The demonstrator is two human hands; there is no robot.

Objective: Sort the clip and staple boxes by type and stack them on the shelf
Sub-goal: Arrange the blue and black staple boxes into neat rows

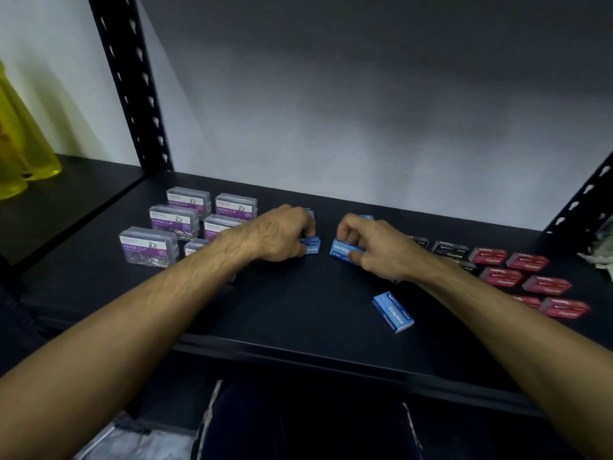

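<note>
The right hand (371, 247) pinches a blue staple box (345, 250); the left hand (282, 232) grips another (311, 244) beside it. Left of them sit grouped paper clip boxes (174, 219), right the red boxes (517, 270). One loose blue box (393, 312) nearer the shelf (298, 310) edge seems left.

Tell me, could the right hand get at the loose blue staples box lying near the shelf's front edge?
Probably yes, once it lets go. The right hand already has its grip on another blue cardboard staples box. The loose blue staples box lies just under that forearm on bare black shelf, with nothing covering it.
</note>
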